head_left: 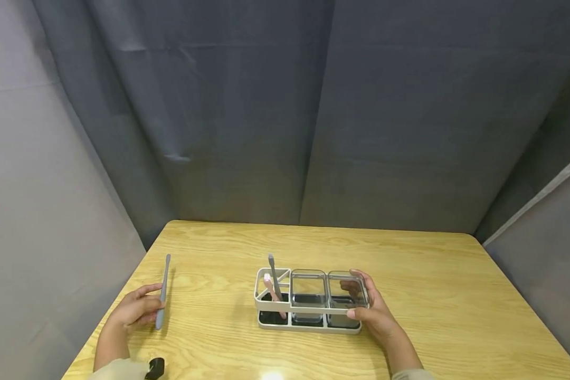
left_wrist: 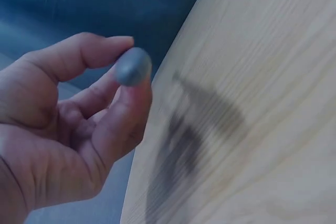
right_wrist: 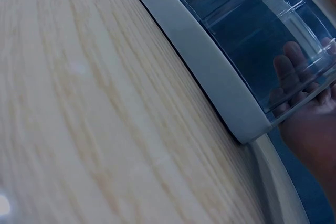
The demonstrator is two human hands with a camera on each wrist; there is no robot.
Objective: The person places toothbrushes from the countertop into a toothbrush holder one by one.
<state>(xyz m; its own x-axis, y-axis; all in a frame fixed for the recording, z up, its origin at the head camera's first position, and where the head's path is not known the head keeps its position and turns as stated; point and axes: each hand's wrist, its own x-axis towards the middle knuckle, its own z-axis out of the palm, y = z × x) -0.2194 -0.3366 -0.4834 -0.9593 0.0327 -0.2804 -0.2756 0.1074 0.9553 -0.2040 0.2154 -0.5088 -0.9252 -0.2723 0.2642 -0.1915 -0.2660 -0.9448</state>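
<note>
At the table's left side my left hand (head_left: 135, 307) pinches a slim grey toothbrush (head_left: 164, 287) between thumb and fingers, its narrow head end pointing away. The left wrist view shows its rounded handle end (left_wrist: 133, 67) above the tabletop. Right of centre stands a white toothbrush holder (head_left: 309, 310) with a dark base. My right hand (head_left: 379, 312) grips its right end, thumb in front and fingers behind, seen through a clear cup (head_left: 347, 289). A second clear cup (head_left: 309, 288) sits beside that one. In the left compartment lean a pink toothbrush (head_left: 272, 289) and another grey toothbrush (head_left: 274, 275).
The light wooden table (head_left: 209, 253) has rounded far corners. Grey curtains (head_left: 237, 132) hang behind it and at both sides. A small black object (head_left: 155, 368) shows at the left sleeve (head_left: 121, 369).
</note>
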